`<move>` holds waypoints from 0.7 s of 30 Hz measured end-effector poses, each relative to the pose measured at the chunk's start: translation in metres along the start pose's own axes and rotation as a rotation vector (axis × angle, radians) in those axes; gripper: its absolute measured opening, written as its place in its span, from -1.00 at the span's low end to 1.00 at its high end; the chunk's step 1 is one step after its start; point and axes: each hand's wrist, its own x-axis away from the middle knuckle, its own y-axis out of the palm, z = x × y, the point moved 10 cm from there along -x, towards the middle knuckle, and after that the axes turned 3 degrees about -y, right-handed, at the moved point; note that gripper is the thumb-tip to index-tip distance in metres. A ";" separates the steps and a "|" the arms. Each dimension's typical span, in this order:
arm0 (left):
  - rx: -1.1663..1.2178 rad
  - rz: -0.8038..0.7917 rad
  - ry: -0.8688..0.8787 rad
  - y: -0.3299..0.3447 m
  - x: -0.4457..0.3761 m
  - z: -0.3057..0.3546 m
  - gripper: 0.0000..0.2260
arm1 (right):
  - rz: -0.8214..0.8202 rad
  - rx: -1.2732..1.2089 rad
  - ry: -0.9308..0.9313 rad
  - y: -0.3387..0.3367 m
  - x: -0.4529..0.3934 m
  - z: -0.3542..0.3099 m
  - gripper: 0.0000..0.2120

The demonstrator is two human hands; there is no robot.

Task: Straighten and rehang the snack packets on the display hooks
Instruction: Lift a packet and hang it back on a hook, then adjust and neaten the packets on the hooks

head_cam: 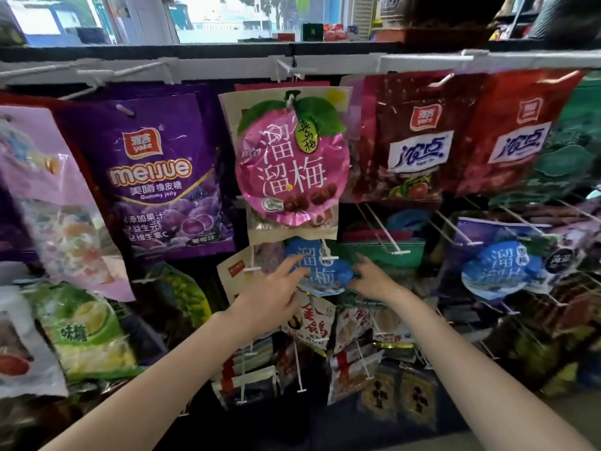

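A blue round plum packet (320,266) hangs on a white hook (327,252) in the middle of the rack, just under a pink plum packet (292,161). My left hand (273,296) pinches the blue packet's left edge between thumb and fingers. At the packet's right edge, my right hand (370,278) grips it with curled fingers. Both forearms reach up from the lower corners of the view. The bottom of the blue packet is partly hidden behind my hands.
A purple gummy packet (156,177) hangs to the left and dark red packets (419,141) to the right. A second blue plum packet (500,268) hangs at right. Bare white hooks (387,236) jut out right of my hands. More packets (312,320) hang below.
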 end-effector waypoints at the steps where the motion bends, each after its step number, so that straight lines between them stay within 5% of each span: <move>1: 0.013 0.010 0.005 -0.001 0.001 0.001 -0.61 | -0.035 -0.020 -0.023 0.006 -0.001 -0.002 -0.65; 8: 0.162 0.147 0.143 -0.014 -0.002 0.026 -0.72 | 0.001 -0.069 0.004 0.014 0.009 0.015 -0.55; 14: 0.200 0.110 0.219 0.004 -0.034 0.086 -0.73 | 0.224 0.002 0.239 -0.048 0.051 0.106 -0.57; 21: 0.175 0.091 0.274 0.014 -0.088 0.173 -0.70 | 0.563 -0.205 0.470 -0.148 0.103 0.229 -0.57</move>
